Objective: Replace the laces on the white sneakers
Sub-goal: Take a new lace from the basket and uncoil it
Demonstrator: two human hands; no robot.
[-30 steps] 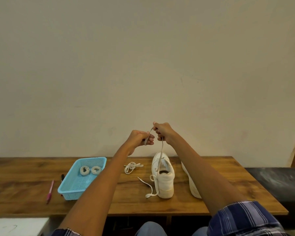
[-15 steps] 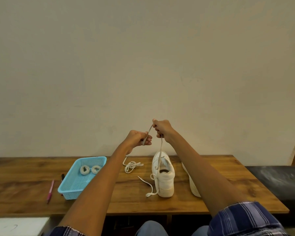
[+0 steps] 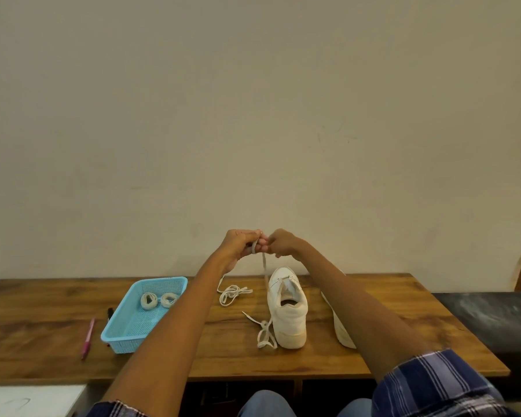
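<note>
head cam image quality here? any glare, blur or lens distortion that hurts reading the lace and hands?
Head view: soft, even lighting with no glare; shadows under the sneaker are faint. Wide-angle distortion bows the table edge and stretches the forearms. The left hand and right hand are slightly soft, so where the fingers grip the thin lace is hard to resolve. The basket mesh stays legible.

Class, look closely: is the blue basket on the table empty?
No, the blue basket holds two coiled laces near its far end.
</note>
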